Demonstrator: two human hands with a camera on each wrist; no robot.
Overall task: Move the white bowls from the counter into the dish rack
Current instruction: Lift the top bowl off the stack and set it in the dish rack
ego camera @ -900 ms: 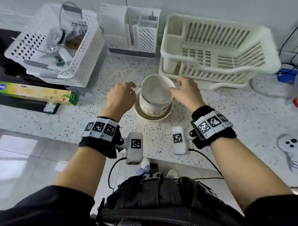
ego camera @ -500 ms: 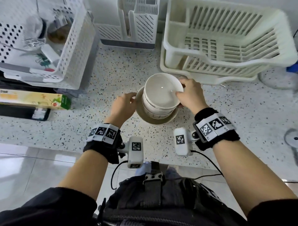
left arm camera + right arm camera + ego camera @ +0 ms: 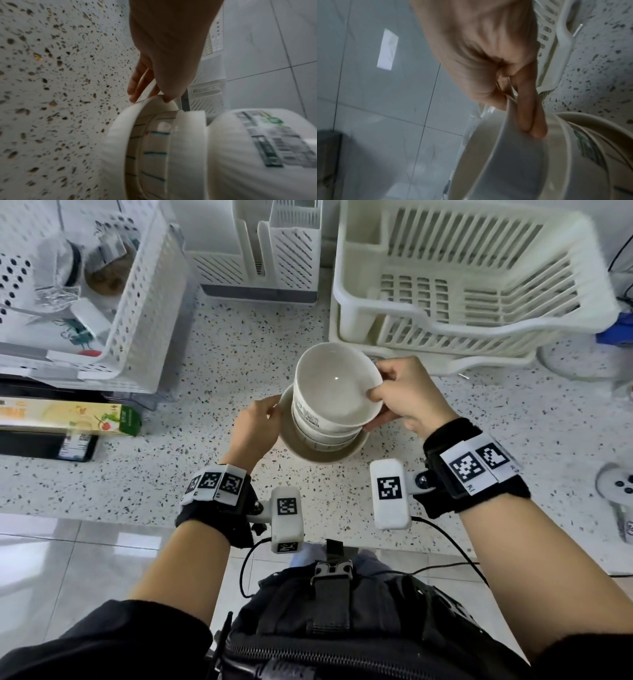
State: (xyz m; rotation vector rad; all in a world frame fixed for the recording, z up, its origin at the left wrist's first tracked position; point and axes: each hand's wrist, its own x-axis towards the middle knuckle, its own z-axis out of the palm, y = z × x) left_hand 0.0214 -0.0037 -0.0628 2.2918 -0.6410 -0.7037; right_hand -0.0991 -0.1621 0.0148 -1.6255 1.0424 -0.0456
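A stack of white bowls (image 3: 322, 433) stands in a wide beige bowl (image 3: 342, 455) on the speckled counter. My right hand (image 3: 404, 398) pinches the rim of the top white bowl (image 3: 337, 385), thumb inside and fingers (image 3: 527, 121) outside, and the bowl sits tilted above the stack. My left hand (image 3: 257, 422) pinches the left rim of the wide bottom bowl (image 3: 118, 128). The cream dish rack (image 3: 462, 289) stands just behind the stack, to the right, with nothing in it.
A white perforated basket (image 3: 85, 289) full of items stands at the back left, with a white utensil holder (image 3: 263, 251) beside it. A green-and-yellow box (image 3: 68, 416) lies at the left. A white controller (image 3: 616, 484) lies at the right edge. The counter's front edge runs just below my wrists.
My right hand has lifted and tilted the top white bowl off the stack. My left hand has moved down onto the rim of the wide bottom bowl.
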